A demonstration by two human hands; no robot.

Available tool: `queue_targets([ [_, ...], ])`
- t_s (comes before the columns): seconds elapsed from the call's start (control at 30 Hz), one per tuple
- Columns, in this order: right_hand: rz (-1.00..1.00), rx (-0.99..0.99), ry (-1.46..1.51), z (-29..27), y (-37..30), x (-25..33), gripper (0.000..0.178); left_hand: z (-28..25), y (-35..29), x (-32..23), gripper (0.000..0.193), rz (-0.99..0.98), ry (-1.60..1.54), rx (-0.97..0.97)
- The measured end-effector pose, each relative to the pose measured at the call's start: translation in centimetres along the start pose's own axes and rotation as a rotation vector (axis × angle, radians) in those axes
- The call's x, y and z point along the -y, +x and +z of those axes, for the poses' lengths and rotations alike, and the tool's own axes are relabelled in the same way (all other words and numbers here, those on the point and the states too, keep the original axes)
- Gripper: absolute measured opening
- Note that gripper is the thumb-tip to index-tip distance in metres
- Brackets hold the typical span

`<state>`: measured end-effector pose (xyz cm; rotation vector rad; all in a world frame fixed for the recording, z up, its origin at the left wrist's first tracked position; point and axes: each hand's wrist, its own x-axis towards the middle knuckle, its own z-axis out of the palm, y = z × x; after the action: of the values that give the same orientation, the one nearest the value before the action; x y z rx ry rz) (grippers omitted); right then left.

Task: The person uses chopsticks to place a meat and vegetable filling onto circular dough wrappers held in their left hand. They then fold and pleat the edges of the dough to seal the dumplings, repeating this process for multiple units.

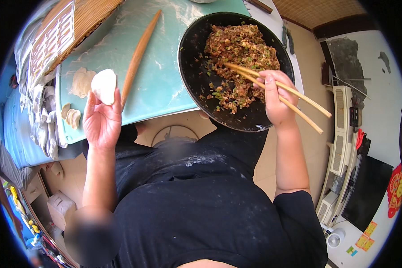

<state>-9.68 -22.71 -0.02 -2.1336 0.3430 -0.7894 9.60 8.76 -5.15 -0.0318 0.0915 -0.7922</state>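
Note:
A round white dumpling wrapper [105, 86] rests on the raised fingers of my left hand [102, 121], gripped at its lower edge. Beside it on the pale green board [165, 85] lie a small stack of wrappers [82, 83] and a few more folded dough pieces [70, 116]. My right hand [278, 98] is closed round a pair of wooden chopsticks [306, 100]. Their tips touch the chopped filling [243, 53], brown with green bits, in a black pan [193, 76] at the right. A tapered wooden rolling pin [140, 53] lies between the wrappers and the pan.
A reed tray [91, 18] with a white plastic rack [58, 33] stands at the board's far left. Crumpled cloth [42, 111] hangs by the left edge. My legs are under the board's near edge. Dark scissor-like handles [289, 40] lie right of the pan.

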Motion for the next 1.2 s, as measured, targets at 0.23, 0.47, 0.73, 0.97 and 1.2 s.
queue_targets([
  [0.23, -0.053, 0.156, -0.150, 0.3, 0.1, -0.4, 0.011, 1.2, 0.0, 4.6, 0.053, -0.096, 0.014, -0.070],
  [0.47, -0.166, 0.229, -0.160, 0.2, 0.3, -0.2, 0.015, 1.0, -0.6, 7.4, 0.052, -0.184, 0.135, -0.184],
  [0.73, -0.040, 0.216, -0.077, -1.4, -0.1, -0.3, 0.012, 0.0, -1.7, 8.7, 0.048, -0.299, 0.213, -0.295],
  [0.97, 0.114, 0.178, 0.102, -2.7, -1.5, 0.1, 0.015, 0.1, -1.9, 9.3, 0.045, -0.373, 0.308, -0.278],
  [1.2, 0.156, 0.332, 0.061, -2.8, -2.9, 0.5, 0.018, 0.4, -2.0, 10.3, 0.045, -0.411, 0.426, -0.319],
])
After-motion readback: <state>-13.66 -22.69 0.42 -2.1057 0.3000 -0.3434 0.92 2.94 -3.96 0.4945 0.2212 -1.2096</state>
